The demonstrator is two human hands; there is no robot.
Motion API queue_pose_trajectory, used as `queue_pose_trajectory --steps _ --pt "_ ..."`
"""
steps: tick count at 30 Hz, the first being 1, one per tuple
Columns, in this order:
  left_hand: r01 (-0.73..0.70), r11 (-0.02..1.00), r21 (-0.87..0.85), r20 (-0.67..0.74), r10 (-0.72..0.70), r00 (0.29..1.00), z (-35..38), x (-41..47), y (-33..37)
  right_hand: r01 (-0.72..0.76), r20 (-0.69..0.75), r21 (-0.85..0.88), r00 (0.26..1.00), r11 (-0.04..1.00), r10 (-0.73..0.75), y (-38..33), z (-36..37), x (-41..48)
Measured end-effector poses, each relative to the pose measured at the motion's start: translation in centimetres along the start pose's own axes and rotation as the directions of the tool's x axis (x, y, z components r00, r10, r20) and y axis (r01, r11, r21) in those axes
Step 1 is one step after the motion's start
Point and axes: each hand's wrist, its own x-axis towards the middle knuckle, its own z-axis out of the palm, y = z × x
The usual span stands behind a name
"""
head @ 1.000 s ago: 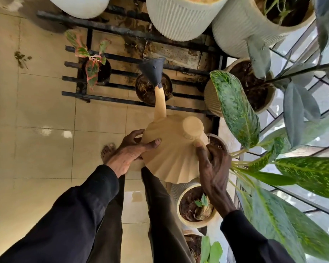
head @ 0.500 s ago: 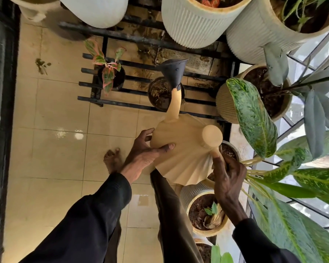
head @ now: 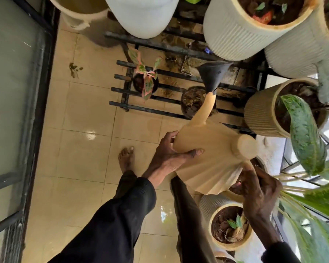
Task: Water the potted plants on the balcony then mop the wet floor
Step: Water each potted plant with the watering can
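Head view: watering can (head: 207,158) slants from lower right to upper centre, rose (head: 213,76) by a small pot (head: 193,101); left hand (head: 169,156) clasps its side, right hand (head: 258,188) its rear; open floor (head: 80,149) left.

Soft daylight comes in from the right, past the railing (head: 302,164), and the scene is evenly bright. Small glints of glare sit on the wet floor tiles (head: 89,134). Wide-angle bending curves the edges, and the near leaves (head: 323,234) at the right are blurred.

small pot (head: 192,101) on rack (head: 150,110), watering can (head: 207,158) nearer
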Motion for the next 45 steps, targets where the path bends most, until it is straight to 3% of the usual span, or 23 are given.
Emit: queue_pose_trajectory --steps 7,13,22,33,45 --pt "0.078 0.997 -0.01 0.002 -0.078 0.997 -6.3 -0.4 -1.2 -0.048 0.143 0.005 0.989 0.999 0.047 -3.4 4.1 0.2" --pt "0.167 0.979 -0.117 0.028 -0.164 0.986 -10.5 -0.7 -2.0 0.099 0.247 -0.195 0.968 0.976 -0.049 -9.6 8.0 1.9" --pt "0.245 0.946 -0.21 0.115 -0.225 0.968 -13.5 -0.5 -2.9 0.189 0.414 -0.317 0.909 0.93 -0.044 -15.9 11.5 4.7" --pt "0.25 0.928 -0.276 0.204 -0.198 0.959 -12.7 0.5 -2.0 0.178 0.368 -0.503 0.929 0.846 0.023 -19.5 12.0 6.7" --pt "0.242 0.918 -0.314 0.187 -0.19 0.964 -12.6 1.2 -1.3 0.174 0.415 -0.495 0.908 0.851 0.056 -21.1 12.5 7.2"
